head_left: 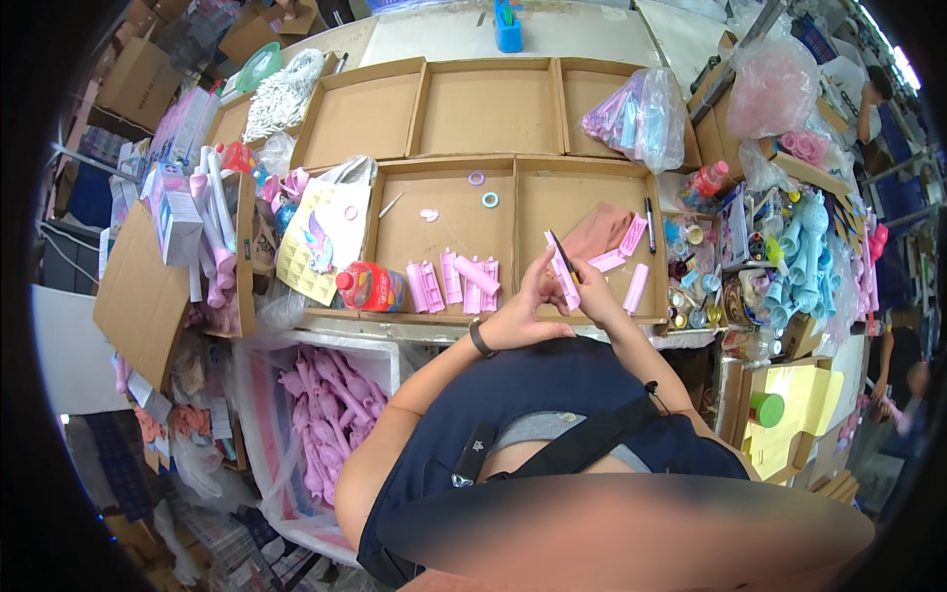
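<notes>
Over the front of the right-hand cardboard tray, my left hand (534, 293) grips a long pink plastic half-shell (560, 268). My right hand (598, 294) meets it from the other side, fingers closed round a slim black pointed tool (558, 249); its exact kind is unclear. The tool lies close against the shell; whether its tip touches, I cannot tell. Beyond the hands are a brown-pink cloth (598, 233) and more pink half-shells (632, 235). A pink cylinder (636, 288) lies right of my right hand. Several pink shells (452, 276) stand or lie left of my left hand.
Shallow cardboard trays (485, 109) cover the table. A red-capped bottle (370, 287) stands at the left, a black marker (650, 225) at the right. Two small rings (490, 200) lie in the left tray. A lined bin (395, 367) of pink parts sits lower left.
</notes>
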Tool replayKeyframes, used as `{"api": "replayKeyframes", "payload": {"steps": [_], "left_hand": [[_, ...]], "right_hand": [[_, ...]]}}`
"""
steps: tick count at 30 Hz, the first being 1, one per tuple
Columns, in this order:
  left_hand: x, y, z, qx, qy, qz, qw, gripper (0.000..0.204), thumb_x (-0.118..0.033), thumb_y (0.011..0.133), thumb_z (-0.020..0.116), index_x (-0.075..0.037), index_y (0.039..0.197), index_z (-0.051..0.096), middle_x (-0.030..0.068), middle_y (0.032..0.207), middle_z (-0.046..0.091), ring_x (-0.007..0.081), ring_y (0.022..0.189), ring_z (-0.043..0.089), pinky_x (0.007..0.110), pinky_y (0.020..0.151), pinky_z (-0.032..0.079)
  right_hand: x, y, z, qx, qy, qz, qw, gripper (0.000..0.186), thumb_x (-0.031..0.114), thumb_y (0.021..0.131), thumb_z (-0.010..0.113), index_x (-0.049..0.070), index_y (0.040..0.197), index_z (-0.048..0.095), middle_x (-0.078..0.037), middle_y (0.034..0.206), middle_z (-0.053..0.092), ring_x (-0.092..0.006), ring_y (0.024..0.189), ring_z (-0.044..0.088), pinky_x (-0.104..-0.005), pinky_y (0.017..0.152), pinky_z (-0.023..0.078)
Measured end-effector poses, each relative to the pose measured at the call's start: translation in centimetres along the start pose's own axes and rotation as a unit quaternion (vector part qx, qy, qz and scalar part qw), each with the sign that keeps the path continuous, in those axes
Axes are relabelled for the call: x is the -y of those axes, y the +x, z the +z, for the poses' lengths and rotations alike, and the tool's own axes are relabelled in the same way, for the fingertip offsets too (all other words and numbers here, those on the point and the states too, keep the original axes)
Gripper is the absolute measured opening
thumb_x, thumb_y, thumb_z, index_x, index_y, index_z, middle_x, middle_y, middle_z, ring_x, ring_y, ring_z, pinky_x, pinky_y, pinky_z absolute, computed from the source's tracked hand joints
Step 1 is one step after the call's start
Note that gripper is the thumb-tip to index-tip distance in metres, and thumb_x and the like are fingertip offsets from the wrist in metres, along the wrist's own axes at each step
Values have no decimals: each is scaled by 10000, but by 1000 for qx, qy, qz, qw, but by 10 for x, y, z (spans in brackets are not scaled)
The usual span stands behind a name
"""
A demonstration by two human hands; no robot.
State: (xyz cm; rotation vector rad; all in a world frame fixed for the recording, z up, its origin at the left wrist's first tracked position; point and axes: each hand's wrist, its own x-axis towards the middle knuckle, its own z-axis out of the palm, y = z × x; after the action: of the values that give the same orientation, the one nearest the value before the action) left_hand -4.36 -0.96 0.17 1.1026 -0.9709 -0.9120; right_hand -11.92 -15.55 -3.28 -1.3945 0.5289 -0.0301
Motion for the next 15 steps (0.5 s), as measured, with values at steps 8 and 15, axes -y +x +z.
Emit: {"api": "replayKeyframes", "payload": {"steps": [8, 15], "left_hand": [[-23, 18, -34, -193, 383, 51, 902, 479, 16, 762, 598, -27, 1218, 458, 101, 864, 567, 208, 783, 563, 306, 721, 453], [-35, 16, -15, -10, 586, 236, 775, 485, -47, 684, 603, -150, 1154, 540, 89, 1113, 534, 286, 1051, 497, 464, 943, 348]], "right_hand": [[-12, -20, 10, 38, -88, -62, 993, 223, 124, 819, 575, 13, 1011, 555, -29, 847, 570, -91, 793, 543, -237, 698, 447], [9, -27, -1, 75, 96, 86, 989, 257, 130, 862, 510, 17, 1092, 511, -23, 948, 567, -134, 914, 555, -235, 694, 451]]}}
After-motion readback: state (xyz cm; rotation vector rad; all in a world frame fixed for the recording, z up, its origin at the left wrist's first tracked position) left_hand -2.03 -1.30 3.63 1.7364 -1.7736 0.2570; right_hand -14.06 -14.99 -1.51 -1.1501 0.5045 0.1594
